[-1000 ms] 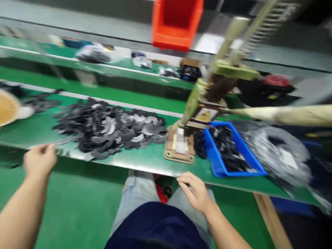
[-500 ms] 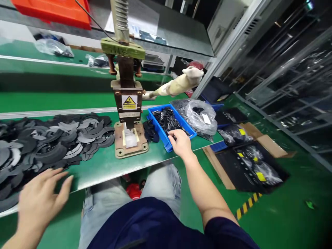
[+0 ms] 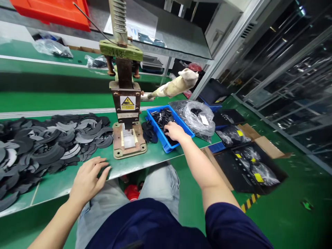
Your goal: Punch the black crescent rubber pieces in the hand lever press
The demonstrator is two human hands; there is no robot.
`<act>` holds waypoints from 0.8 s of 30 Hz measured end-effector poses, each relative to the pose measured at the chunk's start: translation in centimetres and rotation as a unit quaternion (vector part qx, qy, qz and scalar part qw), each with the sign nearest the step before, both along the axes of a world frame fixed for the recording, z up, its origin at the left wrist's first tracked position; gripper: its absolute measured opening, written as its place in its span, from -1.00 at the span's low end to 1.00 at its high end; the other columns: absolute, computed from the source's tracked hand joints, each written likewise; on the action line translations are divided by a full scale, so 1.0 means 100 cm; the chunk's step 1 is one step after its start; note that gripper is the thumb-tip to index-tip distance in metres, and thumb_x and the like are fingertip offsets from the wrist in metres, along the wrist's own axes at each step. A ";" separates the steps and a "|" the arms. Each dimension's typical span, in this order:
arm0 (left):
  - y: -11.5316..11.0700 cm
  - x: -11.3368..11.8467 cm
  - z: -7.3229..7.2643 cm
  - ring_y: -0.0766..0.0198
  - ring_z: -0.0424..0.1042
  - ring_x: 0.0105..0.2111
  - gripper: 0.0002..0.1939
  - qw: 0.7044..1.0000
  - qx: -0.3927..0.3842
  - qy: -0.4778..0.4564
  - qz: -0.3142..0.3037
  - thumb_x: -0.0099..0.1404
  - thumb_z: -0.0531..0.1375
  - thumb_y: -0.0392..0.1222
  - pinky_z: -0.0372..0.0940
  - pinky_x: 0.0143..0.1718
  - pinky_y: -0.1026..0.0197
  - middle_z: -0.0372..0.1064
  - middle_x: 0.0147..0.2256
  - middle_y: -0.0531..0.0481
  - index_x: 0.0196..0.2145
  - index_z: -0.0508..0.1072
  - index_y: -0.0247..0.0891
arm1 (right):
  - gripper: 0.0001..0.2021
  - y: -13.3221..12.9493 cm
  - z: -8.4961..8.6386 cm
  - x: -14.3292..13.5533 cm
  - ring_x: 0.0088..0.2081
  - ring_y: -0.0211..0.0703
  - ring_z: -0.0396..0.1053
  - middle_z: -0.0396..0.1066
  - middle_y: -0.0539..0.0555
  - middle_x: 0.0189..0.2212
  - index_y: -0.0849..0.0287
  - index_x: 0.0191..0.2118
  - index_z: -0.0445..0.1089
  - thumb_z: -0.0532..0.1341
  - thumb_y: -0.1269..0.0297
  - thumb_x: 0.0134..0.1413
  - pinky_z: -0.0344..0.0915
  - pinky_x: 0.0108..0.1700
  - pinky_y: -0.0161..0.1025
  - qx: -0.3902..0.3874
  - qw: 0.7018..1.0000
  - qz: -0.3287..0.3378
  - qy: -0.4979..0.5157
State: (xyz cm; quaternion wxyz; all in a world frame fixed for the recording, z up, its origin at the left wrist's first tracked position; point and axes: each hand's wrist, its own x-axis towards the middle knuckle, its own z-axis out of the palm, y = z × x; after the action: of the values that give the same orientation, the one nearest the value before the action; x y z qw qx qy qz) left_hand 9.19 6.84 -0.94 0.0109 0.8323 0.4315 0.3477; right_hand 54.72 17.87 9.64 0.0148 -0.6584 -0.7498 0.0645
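My right hand (image 3: 174, 132) reaches into a blue bin (image 3: 168, 148) of small black parts (image 3: 163, 117). Its fingers are bent down and closed among the parts; what they hold, if anything, is hidden. My left hand (image 3: 88, 178) hovers over or rests at the table's front edge, fingers apart, with nothing in it. Between the hands stands a hand press (image 3: 126, 93) with a warning label, a wrapped lever (image 3: 176, 86) and a base plate (image 3: 118, 143) holding a pale, clear block (image 3: 129, 139). Dark curved pieces (image 3: 49, 154) are heaped left of the press.
Several black pieces (image 3: 149, 133) lie between press and bin. A clear plastic bag (image 3: 198, 119) sits right of the bin. Below at right is an open carton (image 3: 269, 147) with bagged goods. A grey shelf (image 3: 178, 38) with a red bin (image 3: 54, 14) spans the back.
My left hand has moved right along the table edge, away from the curved pieces toward the press. My right hand has shifted slightly up and left, deeper into the blue bin.
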 end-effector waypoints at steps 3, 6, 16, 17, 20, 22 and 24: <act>-0.001 -0.002 0.000 -0.09 0.55 0.09 -0.85 1.000 -0.005 -0.017 0.002 0.40 0.33 -0.17 0.39 0.20 -0.15 0.58 0.00 -0.18 -0.09 0.55 -0.18 | -0.84 -0.005 0.004 0.009 0.04 0.01 0.44 0.49 0.17 -0.02 0.09 -0.12 0.54 0.39 0.28 0.18 0.40 0.15 -0.07 0.039 0.999 -0.006 0.025; -0.002 0.000 0.006 -0.08 0.55 0.08 -0.86 0.999 -0.009 -0.044 0.003 0.39 0.33 -0.17 0.40 0.20 -0.16 0.58 -0.02 -0.18 -0.10 0.56 -0.18 | -0.83 -0.019 0.014 0.013 -0.04 -0.02 0.45 0.51 0.16 -0.10 0.11 -0.04 0.49 0.28 0.27 0.29 0.41 0.11 -0.05 0.107 0.991 -0.024 0.072; -0.010 0.070 0.083 0.11 0.57 -0.05 -0.69 0.966 -0.133 -0.195 -0.107 0.44 0.31 -0.16 0.51 0.01 0.03 0.54 0.00 -0.14 0.10 0.49 -0.14 | -0.83 -0.112 0.010 -0.090 -0.15 -0.14 0.52 0.57 0.08 -0.16 0.06 -0.03 0.47 0.30 0.18 0.33 0.52 -0.05 -0.11 0.224 0.917 0.122 0.307; -0.011 0.077 0.088 0.13 0.57 -0.08 -0.67 0.961 -0.147 -0.202 -0.118 0.44 0.31 -0.15 0.51 -0.01 0.04 0.55 -0.01 -0.13 0.13 0.47 -0.14 | -0.79 -0.119 0.007 -0.100 -0.15 -0.14 0.53 0.58 0.08 -0.17 0.05 0.01 0.45 0.33 0.21 0.31 0.53 -0.05 -0.10 0.229 0.901 0.150 0.336; -0.015 0.090 0.094 0.16 0.58 -0.14 -0.67 0.951 -0.169 -0.210 -0.149 0.44 0.31 -0.15 0.51 -0.05 0.07 0.56 -0.06 -0.11 0.13 0.47 -0.14 | -0.63 -0.130 0.000 -0.121 -0.16 -0.13 0.56 0.60 0.07 -0.18 0.04 0.15 0.38 0.36 0.30 0.27 0.56 -0.04 -0.07 0.244 0.860 0.214 0.393; -0.017 0.091 0.094 0.17 0.58 -0.17 -0.71 0.949 -0.170 -0.211 -0.162 0.45 0.31 -0.17 0.51 -0.08 0.09 0.58 -0.10 -0.10 0.10 0.50 -0.14 | -0.60 -0.132 -0.002 -0.127 -0.16 -0.13 0.58 0.61 0.06 -0.19 0.03 0.18 0.36 0.36 0.31 0.27 0.57 -0.05 -0.08 0.242 0.854 0.227 0.401; -0.019 0.089 0.093 0.18 0.58 -0.19 -0.74 0.948 -0.166 -0.213 -0.166 0.45 0.31 -0.19 0.50 -0.12 0.11 0.58 -0.13 -0.10 0.07 0.52 -0.15 | -0.61 -0.132 -0.003 -0.130 -0.16 -0.13 0.59 0.62 0.06 -0.19 0.03 0.18 0.35 0.35 0.31 0.28 0.58 -0.05 -0.09 0.232 0.853 0.230 0.408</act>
State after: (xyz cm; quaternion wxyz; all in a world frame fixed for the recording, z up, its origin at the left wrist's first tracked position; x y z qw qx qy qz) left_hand 18.12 4.91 8.39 0.2983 0.7854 0.3265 0.4331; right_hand 41.70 4.63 9.31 0.4560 -0.3590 -0.7998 0.1532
